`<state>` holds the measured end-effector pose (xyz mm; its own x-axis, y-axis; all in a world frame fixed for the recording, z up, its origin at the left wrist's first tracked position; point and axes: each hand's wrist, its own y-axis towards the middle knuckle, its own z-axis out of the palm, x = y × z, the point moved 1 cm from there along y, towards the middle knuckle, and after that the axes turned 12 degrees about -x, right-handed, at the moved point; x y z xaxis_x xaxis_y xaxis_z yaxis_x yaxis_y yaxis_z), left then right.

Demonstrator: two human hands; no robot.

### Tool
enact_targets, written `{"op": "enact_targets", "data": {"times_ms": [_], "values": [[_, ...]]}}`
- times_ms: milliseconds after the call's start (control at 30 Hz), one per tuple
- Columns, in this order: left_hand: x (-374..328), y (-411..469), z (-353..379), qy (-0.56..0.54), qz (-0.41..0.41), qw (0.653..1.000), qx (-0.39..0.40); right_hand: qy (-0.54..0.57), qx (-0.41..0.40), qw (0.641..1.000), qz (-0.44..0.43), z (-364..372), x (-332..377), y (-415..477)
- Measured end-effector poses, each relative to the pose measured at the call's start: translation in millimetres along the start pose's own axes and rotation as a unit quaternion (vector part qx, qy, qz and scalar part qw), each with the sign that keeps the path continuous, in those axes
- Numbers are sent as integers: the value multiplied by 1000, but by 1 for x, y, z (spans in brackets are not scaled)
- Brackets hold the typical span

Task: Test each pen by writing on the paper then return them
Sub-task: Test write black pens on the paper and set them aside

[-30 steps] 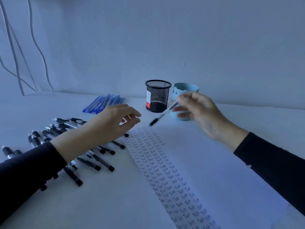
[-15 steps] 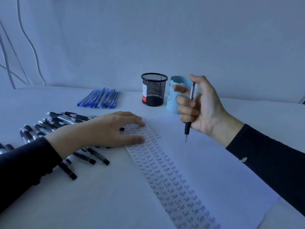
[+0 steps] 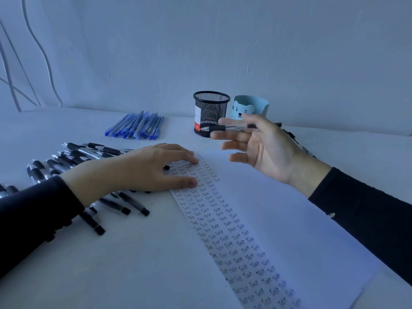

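The grip of the right hand (image 3: 267, 150) pinches one pen (image 3: 227, 128) between thumb and forefinger, the other fingers spread loose below it. The pen hangs level in the air above the far end of the paper (image 3: 289, 230), touching nothing, its dark rubber sleeve and point aimed left across the front of the mesh cup (image 3: 210, 110). The left hand (image 3: 142, 172) lies flat, fingers straight, pressing the sheet's top left corner to the surface (image 3: 133, 264). Narrow columns of a small handwritten "Test" fill the sheet's left strip from top to bottom, so many pens have likely had their turn; the wide bare remainder suggests plenty of work is left. Whether this pen has made its mark cannot be told. Left of the sheet lie the black pens (image 3: 89, 152), a loose heap with clear barrels and matte grips, partly under the left forearm. Farther back sit the blue pens (image 3: 138, 128), a tidy translucent bundle. Both the round black wire cup with its red label and the smooth pale-blue bear cup (image 3: 252, 108) beside it look empty. Thin dark shapes (image 3: 294, 139) behind the right wrist may be more pens.
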<state>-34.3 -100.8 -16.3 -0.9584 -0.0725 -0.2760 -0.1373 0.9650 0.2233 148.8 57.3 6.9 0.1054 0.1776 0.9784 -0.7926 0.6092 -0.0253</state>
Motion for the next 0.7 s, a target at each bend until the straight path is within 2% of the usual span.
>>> {"op": "enact_targets", "data": {"times_ms": [67,233,333,400,567,700], "values": [[0,0,0,1,0,1000,1,-27,12,1000,-1,1,-5,-1],[-1,-1,0,-5,-2,1000,-1,-165,-54,983,-65,3,-15,0],[-2,0,0,-1,0,1000,0,-270,-18,959,-82,5,-17,-4],[-1,0,0,-4,1,1000,-2,-321,-23,941,-106,7,-20,-5],[0,0,1,-5,2,1000,-4,-332,-93,925,-159,12,-32,-6],[1,0,1,-5,4,1000,-9,-325,-93,928,-156,16,-37,-6]]}}
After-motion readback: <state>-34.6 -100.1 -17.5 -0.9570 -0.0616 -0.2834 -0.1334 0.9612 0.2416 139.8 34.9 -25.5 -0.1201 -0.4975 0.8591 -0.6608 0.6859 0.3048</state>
